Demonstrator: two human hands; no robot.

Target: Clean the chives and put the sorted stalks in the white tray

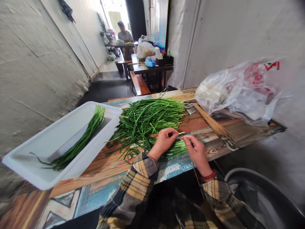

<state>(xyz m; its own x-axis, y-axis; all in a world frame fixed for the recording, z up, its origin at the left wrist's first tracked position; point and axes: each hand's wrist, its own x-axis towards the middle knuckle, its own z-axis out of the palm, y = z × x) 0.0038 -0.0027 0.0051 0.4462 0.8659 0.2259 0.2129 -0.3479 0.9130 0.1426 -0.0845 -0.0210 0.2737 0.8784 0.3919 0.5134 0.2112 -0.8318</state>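
Observation:
Garlic chives lie in a large heap (152,114) on the wood-patterned table, pale stems toward the right. My left hand (165,141) is closed in a pinch on a chive stalk (181,133), whose cut end sticks out to the right. Close beside it, my right hand (195,151) pinches a thin bamboo skewer (198,179); its lower length slants down below the palm, and the tip is near the stalk. Whether tip and stalk touch, I cannot tell. A smaller bunch of chives (176,149) lies beneath both hands, partly hidden by them.
At left, a white plastic tray (105,149) holds one chive bunch (81,143). Loose bamboo skewers (212,122) lie at right, near a clear plastic bag (238,89). A grey tub (257,173) stands low right. Farther back are another table (152,68) and a seated person (125,35).

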